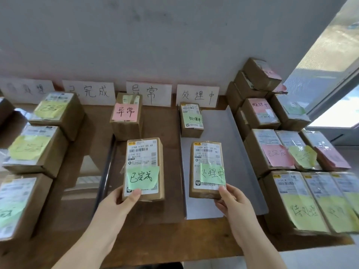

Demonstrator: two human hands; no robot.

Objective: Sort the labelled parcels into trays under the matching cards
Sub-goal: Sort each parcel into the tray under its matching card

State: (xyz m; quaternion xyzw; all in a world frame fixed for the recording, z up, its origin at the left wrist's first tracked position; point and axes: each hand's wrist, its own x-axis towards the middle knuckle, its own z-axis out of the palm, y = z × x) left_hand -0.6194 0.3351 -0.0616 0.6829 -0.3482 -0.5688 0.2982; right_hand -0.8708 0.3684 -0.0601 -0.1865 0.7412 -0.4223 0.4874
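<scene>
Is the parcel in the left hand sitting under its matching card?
No, the left hand holds a 已完成 parcel below the 异常 card.

Brown parcels (143, 169); green, yellow, pink notes (125, 112); white cards (197, 95); grey tray (233, 152).

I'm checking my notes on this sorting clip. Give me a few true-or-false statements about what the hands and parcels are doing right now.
1. Each hand holds one parcel. True: left hand, right hand.
2. The left-hand parcel carries a pink note. False: its note is green.
3. The right-hand parcel is over the grey tray. True.
4. The pink-note parcel stands before the 处理中 card. False: it stands before the 异常 card.
</scene>
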